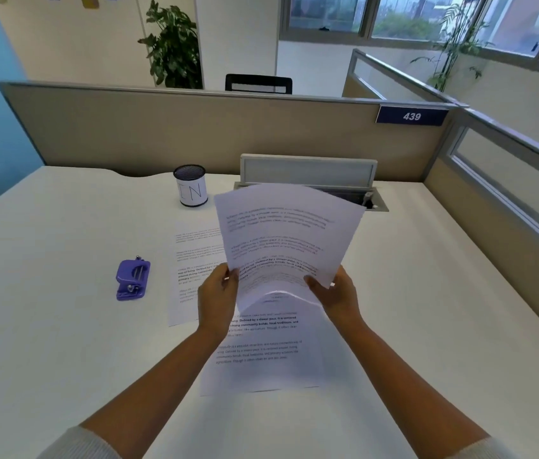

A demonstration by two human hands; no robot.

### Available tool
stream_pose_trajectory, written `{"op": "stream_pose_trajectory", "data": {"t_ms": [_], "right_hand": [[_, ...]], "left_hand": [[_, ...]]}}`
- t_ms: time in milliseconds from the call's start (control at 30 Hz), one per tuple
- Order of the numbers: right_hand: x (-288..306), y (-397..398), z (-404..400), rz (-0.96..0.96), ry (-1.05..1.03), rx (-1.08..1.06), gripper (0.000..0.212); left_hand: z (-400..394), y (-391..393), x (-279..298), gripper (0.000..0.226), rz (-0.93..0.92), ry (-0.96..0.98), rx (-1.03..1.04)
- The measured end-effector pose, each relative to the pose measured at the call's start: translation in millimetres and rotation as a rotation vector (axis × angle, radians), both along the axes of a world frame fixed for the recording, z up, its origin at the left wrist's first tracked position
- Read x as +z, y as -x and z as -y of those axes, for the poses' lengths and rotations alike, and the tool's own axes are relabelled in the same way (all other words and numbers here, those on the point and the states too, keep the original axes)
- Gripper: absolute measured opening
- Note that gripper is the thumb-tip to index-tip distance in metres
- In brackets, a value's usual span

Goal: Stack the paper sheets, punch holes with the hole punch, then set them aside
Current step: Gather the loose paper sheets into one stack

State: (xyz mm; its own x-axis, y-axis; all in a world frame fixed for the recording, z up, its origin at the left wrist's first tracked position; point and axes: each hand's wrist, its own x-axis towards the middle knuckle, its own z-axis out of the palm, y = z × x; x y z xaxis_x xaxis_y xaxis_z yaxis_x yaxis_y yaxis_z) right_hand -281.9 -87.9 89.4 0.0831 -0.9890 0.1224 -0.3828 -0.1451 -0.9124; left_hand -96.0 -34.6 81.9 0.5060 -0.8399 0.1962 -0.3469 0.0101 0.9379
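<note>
A few printed paper sheets are held up above the desk, fanned and bowed at the bottom. My left hand grips their lower left edge and my right hand grips the lower right corner. Another printed sheet lies flat on the white desk right under my hands. A further sheet lies flat behind it to the left, partly hidden by my left hand. The purple hole punch sits on the desk left of the sheets, apart from both hands.
A mesh pen cup with a white label stands at the back of the desk. Behind the held sheets, a grey cable tray with a raised lid is set in the desk. Beige partition walls close off the back and right sides.
</note>
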Motion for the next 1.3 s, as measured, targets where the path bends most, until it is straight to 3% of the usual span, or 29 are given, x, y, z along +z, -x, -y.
{"op": "stream_pose_trajectory", "data": {"t_ms": [100, 267, 400, 567, 867, 1100, 1300], "right_hand": [[-16, 2, 2, -0.102, 0.04, -0.065, 0.049], [-39, 14, -2, -0.4, -0.313, -0.138, 0.084], [-38, 7, -10, -0.591, -0.421, -0.129, 0.089], [-44, -5, -17, -0.751, -0.433, -0.091, 0.086], [-54, -27, -15, -0.819, -0.408, -0.132, 0.063], [-54, -31, -7, -0.918, -0.439, -0.143, 0.056], [-55, -29, -6, -0.962, -0.46, -0.115, 0.048]], "left_hand": [[1, -2, -1, 0.021, -0.023, -0.019, 0.03], [4, -13, -1, 0.016, -0.056, 0.003, 0.099], [8, -30, -21, 0.016, -0.165, -0.116, 0.241], [-2, -39, -39, 0.012, -0.326, -0.257, 0.305], [-9, -65, -64, 0.026, -0.522, -0.481, 0.251], [-13, -68, -67, 0.012, -0.593, -0.444, 0.216], [-14, -68, -67, 0.018, -0.57, -0.445, 0.195]]}}
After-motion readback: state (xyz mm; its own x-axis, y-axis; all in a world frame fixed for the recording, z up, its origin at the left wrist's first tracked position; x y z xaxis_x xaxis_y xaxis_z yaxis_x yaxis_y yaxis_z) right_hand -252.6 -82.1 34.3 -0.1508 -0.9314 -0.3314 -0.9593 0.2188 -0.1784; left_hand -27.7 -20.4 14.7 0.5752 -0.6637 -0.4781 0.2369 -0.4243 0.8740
